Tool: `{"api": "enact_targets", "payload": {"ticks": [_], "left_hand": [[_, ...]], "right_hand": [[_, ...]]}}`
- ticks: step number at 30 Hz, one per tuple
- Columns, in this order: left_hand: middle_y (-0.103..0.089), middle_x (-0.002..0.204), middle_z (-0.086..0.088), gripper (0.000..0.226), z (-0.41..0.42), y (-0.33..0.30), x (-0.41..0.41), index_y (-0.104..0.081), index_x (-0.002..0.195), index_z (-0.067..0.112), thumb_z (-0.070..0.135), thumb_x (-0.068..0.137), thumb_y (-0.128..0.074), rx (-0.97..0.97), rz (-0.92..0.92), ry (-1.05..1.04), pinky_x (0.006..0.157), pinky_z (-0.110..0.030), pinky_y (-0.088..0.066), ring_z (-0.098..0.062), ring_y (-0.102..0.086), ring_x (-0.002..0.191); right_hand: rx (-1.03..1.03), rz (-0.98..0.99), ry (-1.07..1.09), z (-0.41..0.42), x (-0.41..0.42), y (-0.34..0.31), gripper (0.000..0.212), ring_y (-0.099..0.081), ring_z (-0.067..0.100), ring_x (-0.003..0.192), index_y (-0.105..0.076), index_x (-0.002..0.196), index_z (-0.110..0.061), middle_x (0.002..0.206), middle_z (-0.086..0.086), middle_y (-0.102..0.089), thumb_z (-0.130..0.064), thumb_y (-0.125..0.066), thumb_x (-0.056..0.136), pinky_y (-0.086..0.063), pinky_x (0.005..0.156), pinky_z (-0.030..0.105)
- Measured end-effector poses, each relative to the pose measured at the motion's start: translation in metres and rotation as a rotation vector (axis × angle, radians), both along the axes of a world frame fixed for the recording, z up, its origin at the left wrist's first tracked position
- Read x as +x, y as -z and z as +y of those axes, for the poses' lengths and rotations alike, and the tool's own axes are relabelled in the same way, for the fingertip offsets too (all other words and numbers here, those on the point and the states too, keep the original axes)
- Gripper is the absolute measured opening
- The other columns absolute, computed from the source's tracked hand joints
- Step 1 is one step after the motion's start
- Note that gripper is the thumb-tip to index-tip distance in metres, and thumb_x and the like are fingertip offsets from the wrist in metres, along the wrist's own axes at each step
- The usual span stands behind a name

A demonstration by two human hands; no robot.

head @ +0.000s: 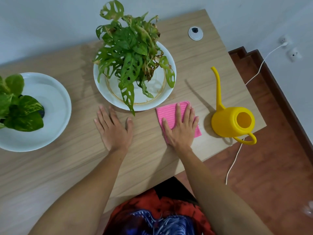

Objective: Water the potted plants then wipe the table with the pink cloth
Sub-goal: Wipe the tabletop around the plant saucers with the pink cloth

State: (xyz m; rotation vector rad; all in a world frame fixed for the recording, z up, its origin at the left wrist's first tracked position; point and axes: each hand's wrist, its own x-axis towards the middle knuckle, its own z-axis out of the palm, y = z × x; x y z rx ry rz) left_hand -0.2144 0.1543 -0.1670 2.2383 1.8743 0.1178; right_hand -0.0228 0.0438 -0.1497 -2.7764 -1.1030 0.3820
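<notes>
A: Two plants, both sitting in white dishes on the table [67, 167]. The holey-leaved plant [130, 53] stands in the middle dish [152, 102], the variegated plant [18, 107] in the left dish [55, 106]. Are they watered?

B: I'd judge so, though I can't prove it. The yellow watering can [232, 122] stands upright on the table near the right edge, nobody touching it, spout pointing away from the person. The middle dish shows a brownish ring that might be water. I can't see the soil under the leaves.

A: So the wiping is under way?

B: It looks like it's just beginning or in its early strokes. The pink cloth [171, 110] lies flat on the table between the middle dish and the can, just in front of the dish rim. The right hand [180, 128] presses on it, palm down, fingers straight and spread; nothing is curled round the fabric.

A: And the other hand?

B: The left hand [113, 128] rests flat on the bare wood beside it, fingers extended, holding nothing. Seems to be steadying.

A: What's left?

B: Most of the tabletop, by my reckoning. I can't make out clear wet streaks or wiped patches, so how much surface has been covered is beyond telling.
</notes>
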Motion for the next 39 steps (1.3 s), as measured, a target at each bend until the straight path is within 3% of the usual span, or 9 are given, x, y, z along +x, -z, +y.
{"api": "enact_targets", "payload": {"ticks": [9, 14, 21, 35, 39], "left_hand": [[-0.006, 0.169, -0.023, 0.082, 0.000, -0.002, 0.000, -0.016, 0.159, -0.001, 0.052, 0.101, -0.039, -0.011, 0.014, 0.004, 0.128, -0.050, 0.001, -0.035, -0.002, 0.157], [-0.006, 0.169, -0.023, 0.082, -0.001, -0.004, 0.002, -0.018, 0.159, -0.001, 0.055, 0.100, -0.030, -0.015, 0.024, -0.001, 0.128, -0.051, 0.000, -0.035, -0.002, 0.157], [-0.007, 0.169, -0.024, 0.083, -0.002, -0.007, 0.003, -0.020, 0.158, -0.003, 0.054, 0.099, -0.027, -0.016, 0.064, -0.006, 0.127, -0.051, -0.001, -0.036, -0.002, 0.157], [-0.004, 0.169, -0.022, 0.083, 0.000, -0.008, 0.007, -0.018, 0.159, -0.001, 0.055, 0.099, -0.027, -0.026, 0.112, -0.020, 0.128, -0.049, 0.001, -0.035, 0.000, 0.158], [-0.007, 0.169, -0.024, 0.081, 0.000, -0.006, 0.006, -0.022, 0.158, -0.002, 0.053, 0.099, -0.030, -0.005, 0.113, -0.024, 0.128, -0.049, 0.001, -0.036, -0.003, 0.157]], "right_hand": [[-0.026, -0.008, -0.029, 0.003, 0.032, 0.003, 0.082, 0.005, 0.028, 0.156, -0.005, 0.159, -0.034, 0.169, 0.012, 0.002, -0.076, -0.022, 0.091, -0.002, 0.124, 0.053], [-0.016, -0.022, -0.063, 0.021, 0.044, -0.001, 0.087, 0.008, 0.033, 0.155, -0.003, 0.157, -0.043, 0.167, 0.018, 0.008, -0.086, -0.023, 0.085, 0.001, 0.123, 0.056], [-0.020, -0.039, -0.047, 0.053, 0.061, 0.001, 0.079, 0.005, 0.039, 0.154, -0.007, 0.155, -0.050, 0.166, 0.022, 0.006, -0.086, -0.021, 0.086, -0.001, 0.121, 0.061], [-0.021, -0.084, -0.077, 0.131, 0.125, 0.008, 0.077, 0.001, 0.048, 0.151, -0.010, 0.156, -0.045, 0.164, 0.030, 0.002, -0.073, -0.030, 0.087, -0.005, 0.120, 0.063], [-0.029, -0.090, -0.092, 0.161, 0.144, 0.008, 0.086, 0.000, 0.048, 0.151, -0.008, 0.156, -0.046, 0.164, 0.030, 0.002, -0.080, -0.034, 0.081, -0.002, 0.121, 0.061]]}}
